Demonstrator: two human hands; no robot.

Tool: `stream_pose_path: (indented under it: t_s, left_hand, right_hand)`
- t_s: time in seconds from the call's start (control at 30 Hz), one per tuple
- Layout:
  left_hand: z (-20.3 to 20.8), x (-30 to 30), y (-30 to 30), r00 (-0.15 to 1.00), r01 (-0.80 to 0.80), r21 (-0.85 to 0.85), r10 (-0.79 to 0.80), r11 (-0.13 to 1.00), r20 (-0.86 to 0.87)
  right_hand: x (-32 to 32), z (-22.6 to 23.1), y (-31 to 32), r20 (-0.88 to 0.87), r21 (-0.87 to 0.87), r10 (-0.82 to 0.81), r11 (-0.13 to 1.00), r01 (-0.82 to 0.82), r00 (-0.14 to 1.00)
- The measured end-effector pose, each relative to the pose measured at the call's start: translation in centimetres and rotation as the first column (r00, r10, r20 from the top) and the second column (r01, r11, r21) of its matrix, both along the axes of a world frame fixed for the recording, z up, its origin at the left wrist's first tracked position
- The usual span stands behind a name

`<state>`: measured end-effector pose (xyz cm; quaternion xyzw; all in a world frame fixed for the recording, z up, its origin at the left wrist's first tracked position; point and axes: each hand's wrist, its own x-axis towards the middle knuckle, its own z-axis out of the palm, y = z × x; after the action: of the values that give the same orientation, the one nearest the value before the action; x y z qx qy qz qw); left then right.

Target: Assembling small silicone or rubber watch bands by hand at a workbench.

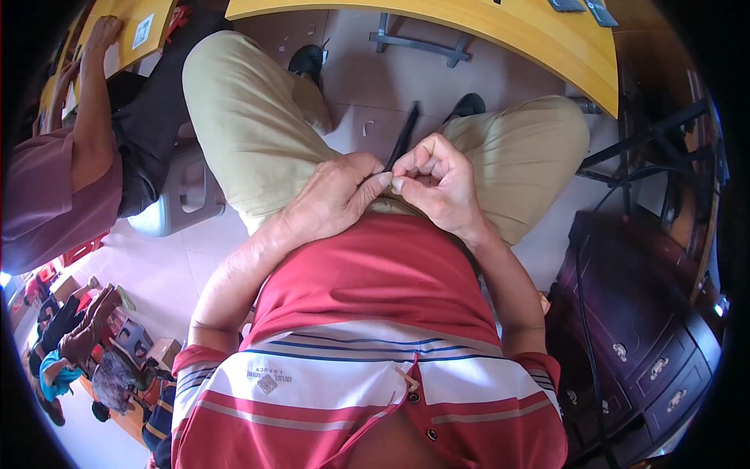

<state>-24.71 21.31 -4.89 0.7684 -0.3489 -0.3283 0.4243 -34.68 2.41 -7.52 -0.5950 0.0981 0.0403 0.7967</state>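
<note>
Over my lap, in front of the red shirt hem, my left hand (336, 195) and my right hand (443, 187) meet with their thumb tips nearly touching. A thin black strip (404, 139) sticks up from between the fingers, its far end slightly blurred. The left thumb and forefinger close on the strip's lower end. My right hand is curled, thumb and forefinger pinched right beside it; whatever lies inside that pinch is too small to make out. The fingers hide the strip's near end.
A yellow table (469, 22) curves across the far side, with dark packets (600, 12) at its right. Dark wooden drawers (633, 336) and a hanging black cable (582, 305) stand right. At left, a co-worker's arm (92, 141) reaches a table beside a grey stool (183, 187).
</note>
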Motion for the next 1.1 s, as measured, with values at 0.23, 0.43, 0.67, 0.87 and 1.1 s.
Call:
stream_pose_path:
  t_s: [0.23, 0.43, 0.67, 0.87, 1.1]
  left_hand:
    - [0.0, 0.0, 0.1, 0.996, -0.058, 0.026, 0.060, 0.998, -0.065]
    - [-0.5, -0.1, -0.3, 0.970, -0.141, -0.007, 0.137, 0.990, -0.200]
    - [-1.2, 0.1, -0.9, 0.961, -0.161, -0.113, 0.129, 0.980, -0.243]
    - [-0.6, 0.2, -1.4, 0.961, -0.170, -0.137, 0.133, 0.976, -0.242]
    - [-2.1, 0.2, -2.3, 0.958, -0.237, -0.193, 0.196, 0.952, -0.211]
  right_hand:
    - [0.2, -1.6, 0.7, 0.096, -0.079, -0.003, 0.997, 0.011, 0.995]
    - [0.8, -1.5, 0.8, 0.310, -0.355, -0.062, 0.918, 0.176, 0.949]
    - [0.5, -1.2, 1.4, 0.188, -0.063, -0.194, 0.976, 0.209, 0.963]
    - [0.6, -0.1, 1.3, 0.315, -0.382, -0.161, 0.880, 0.281, 0.935]
    - [1.1, 1.3, 1.3, 0.482, -0.623, -0.139, 0.641, 0.449, 0.865]
